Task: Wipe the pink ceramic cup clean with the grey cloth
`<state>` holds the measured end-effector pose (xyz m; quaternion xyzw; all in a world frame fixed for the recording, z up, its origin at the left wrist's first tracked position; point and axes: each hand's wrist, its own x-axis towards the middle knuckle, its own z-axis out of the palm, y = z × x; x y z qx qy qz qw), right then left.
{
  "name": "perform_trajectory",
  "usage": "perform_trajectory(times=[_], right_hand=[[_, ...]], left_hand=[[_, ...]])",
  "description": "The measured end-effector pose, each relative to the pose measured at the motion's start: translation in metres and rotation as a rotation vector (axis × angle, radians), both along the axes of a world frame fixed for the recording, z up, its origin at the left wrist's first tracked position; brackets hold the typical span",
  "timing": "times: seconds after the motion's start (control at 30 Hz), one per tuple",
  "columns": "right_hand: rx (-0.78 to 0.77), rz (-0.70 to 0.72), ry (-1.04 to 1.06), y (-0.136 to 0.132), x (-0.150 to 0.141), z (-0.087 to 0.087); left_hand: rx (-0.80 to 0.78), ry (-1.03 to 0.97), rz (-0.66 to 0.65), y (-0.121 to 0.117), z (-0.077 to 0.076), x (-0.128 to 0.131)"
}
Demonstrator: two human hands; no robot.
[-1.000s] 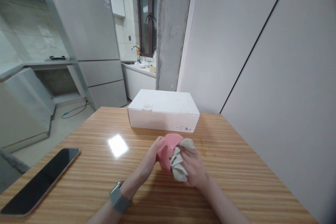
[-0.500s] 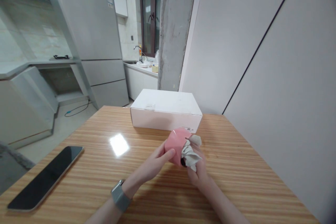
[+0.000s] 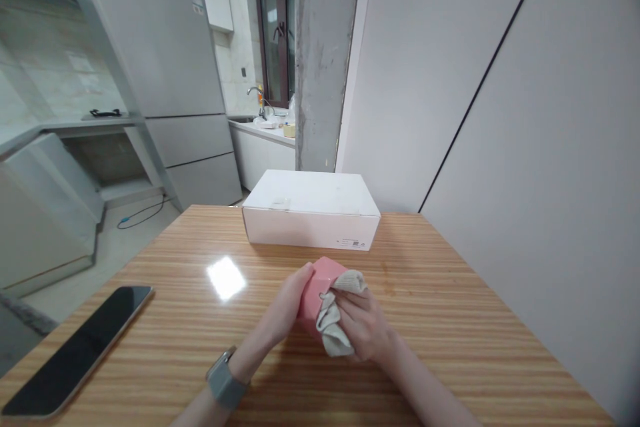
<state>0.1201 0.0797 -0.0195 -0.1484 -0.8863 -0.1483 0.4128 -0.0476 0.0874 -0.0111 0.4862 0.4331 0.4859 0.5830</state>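
A pink, glossy, faceted object (image 3: 313, 290) is held just above the table, tilted; its exact kind does not show. My left hand (image 3: 286, 303), with a watch (image 3: 226, 377) at the wrist, is closed round its left side. Bunched in my right hand (image 3: 367, 327) is a pale grey cloth (image 3: 334, 332), pressed against the right side of the pink object. Part of the cloth lies over the upper right edge. The fingertips of my right hand are partly hidden in the folds.
Beyond my hands a white cardboard box (image 3: 313, 227) stands on the striped wooden table (image 3: 480, 340). A black-screened phone (image 3: 80, 350) lies at the table's left. A pale wall (image 3: 540, 167) borders the right side. A fridge (image 3: 150, 40) stands in the kitchen behind.
My hands and the pink object have moved a little left and down. The object has turned, hiding its dark opening. My right hand has come over the cloth, now spread on the object's side.
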Motion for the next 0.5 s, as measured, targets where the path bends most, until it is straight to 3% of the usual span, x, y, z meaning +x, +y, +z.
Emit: perform_trajectory(times=[0.13, 0.27, 0.37, 0.5], right_hand=[[-0.126, -0.020, 0.113, 0.0017, 0.0051, -0.0003], [-0.254, -0.012, 0.294, 0.0047, 0.0074, 0.0034], [-0.218, -0.034, 0.313, 0.0064, 0.0101, 0.0040], [-0.069, -0.026, 0.100, 0.0047, 0.0098, 0.0021]], left_hand=[[0.124, -0.002, -0.022, -0.0067, 0.0045, 0.0014], [0.142, -0.154, -0.202, -0.0107, 0.0056, 0.0054], [0.143, -0.285, -0.321, -0.0087, 0.0024, 0.0066], [0.029, -0.255, -0.152, -0.0019, -0.0030, 0.0027]])
